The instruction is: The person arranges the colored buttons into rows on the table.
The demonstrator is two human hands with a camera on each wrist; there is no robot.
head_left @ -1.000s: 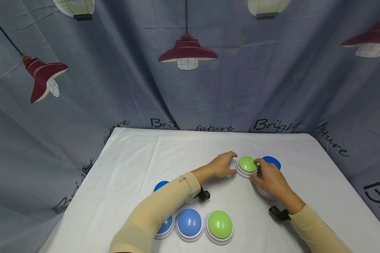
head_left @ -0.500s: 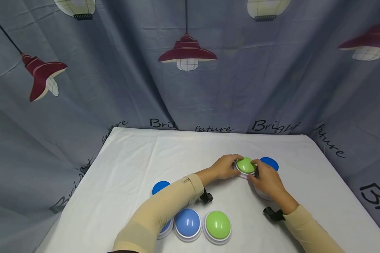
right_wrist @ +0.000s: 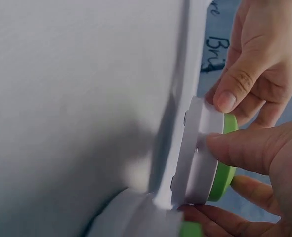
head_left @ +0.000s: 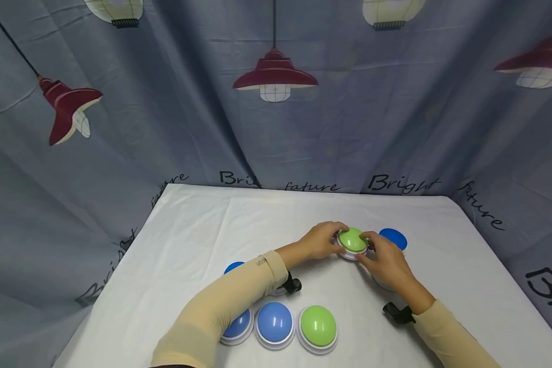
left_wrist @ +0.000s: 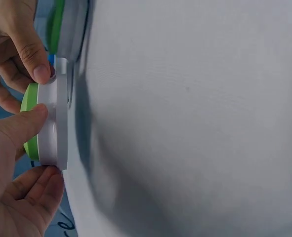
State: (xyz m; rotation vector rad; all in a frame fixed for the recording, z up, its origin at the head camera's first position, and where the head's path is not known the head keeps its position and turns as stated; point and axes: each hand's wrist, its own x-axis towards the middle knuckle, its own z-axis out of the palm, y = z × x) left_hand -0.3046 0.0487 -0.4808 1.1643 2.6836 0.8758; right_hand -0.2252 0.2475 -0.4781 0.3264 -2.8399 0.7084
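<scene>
A push button with a green dome and white round base (head_left: 352,240) is between both hands at the back right of the white table. My left hand (head_left: 320,240) holds its left side, thumb (left_wrist: 34,118) against the base and fingers curled at the edge. From the opposite side my right hand (head_left: 388,259) grips it, with its thumb (right_wrist: 227,148) on the base. Small feet show under the base in the right wrist view, with a gap to the cloth. A blue button (head_left: 393,238) stands just behind the right hand, which mostly hides another white base (head_left: 385,284).
Nearer the front stand a blue button (head_left: 275,323) and a green button (head_left: 319,326) side by side. My left sleeve (head_left: 230,301) partly covers two more blue buttons (head_left: 239,324) and a further white base (head_left: 278,292). A grey printed curtain (head_left: 276,143) surrounds the table (head_left: 202,220).
My left hand was apart from the green button a second ago and has closed onto it. Held by both hands, the button has since shifted slightly left, away from the blue one.
</scene>
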